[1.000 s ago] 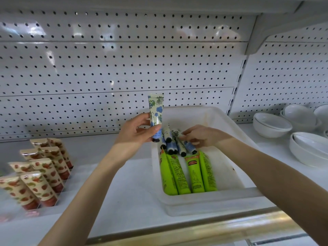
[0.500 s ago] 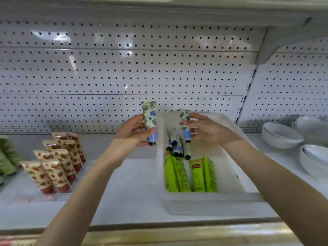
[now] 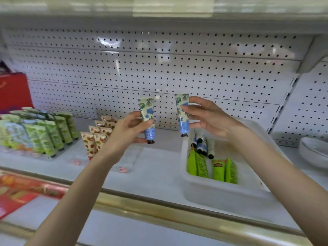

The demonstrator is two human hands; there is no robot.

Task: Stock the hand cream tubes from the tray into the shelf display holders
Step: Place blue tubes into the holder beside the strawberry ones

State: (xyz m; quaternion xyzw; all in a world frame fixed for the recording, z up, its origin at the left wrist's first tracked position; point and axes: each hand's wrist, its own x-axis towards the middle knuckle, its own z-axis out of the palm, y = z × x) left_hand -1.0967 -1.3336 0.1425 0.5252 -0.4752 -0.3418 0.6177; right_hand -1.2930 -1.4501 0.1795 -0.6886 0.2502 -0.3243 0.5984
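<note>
The left grip [image 3: 127, 132] pinches a blue floral tube [image 3: 146, 109] between thumb and fingers. It holds the tube upright with its dark cap down, in the air to the left of the tray [image 3: 213, 190]. The right grip [image 3: 211, 119] pinches a second floral tube [image 3: 183, 126] the same way, cap down, above the tray's far left corner. The two tubes are near each other but apart.

The white tray rests on the shelf [image 3: 156, 167]. More blue floral tubes [image 3: 202, 144] lie at its far end and green tubes [image 3: 213, 167] lie side by side at its near end. Left of the tray stand strawberry-print tubes [image 3: 96, 137], and further left are rows of green-patterned tubes [image 3: 53, 132]. White bowls [image 3: 314, 150] sit to the right of the tray, and a white pegboard [image 3: 159, 71] rises behind it.
</note>
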